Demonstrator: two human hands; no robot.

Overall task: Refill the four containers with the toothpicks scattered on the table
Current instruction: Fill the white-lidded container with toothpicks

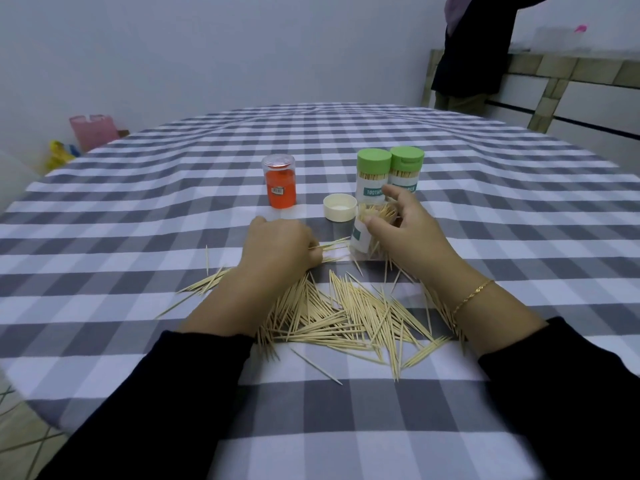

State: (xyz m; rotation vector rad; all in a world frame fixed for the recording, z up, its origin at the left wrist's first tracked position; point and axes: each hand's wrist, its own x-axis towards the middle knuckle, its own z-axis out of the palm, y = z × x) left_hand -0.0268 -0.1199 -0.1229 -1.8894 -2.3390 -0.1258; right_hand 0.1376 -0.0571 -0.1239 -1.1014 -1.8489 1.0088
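A heap of loose toothpicks [349, 320] lies on the checked tablecloth in front of me. My left hand [280, 247] grips a small bundle of toothpicks whose tips point right toward an open clear container [362, 233]. My right hand [405, 233] holds that container, tilted toward me and partly filled with toothpicks. Its white lid [340, 207] lies upturned just behind it. Two green-capped containers [374, 176] [407, 168], both full, stand upright behind my right hand. An orange container [280, 185] with a clear cap stands to their left.
The round table [138, 209] is covered by a grey and white checked cloth. A person in dark clothes [474, 53] stands at the far right by a tiled counter. A pink bag [93, 131] sits on the floor at the far left.
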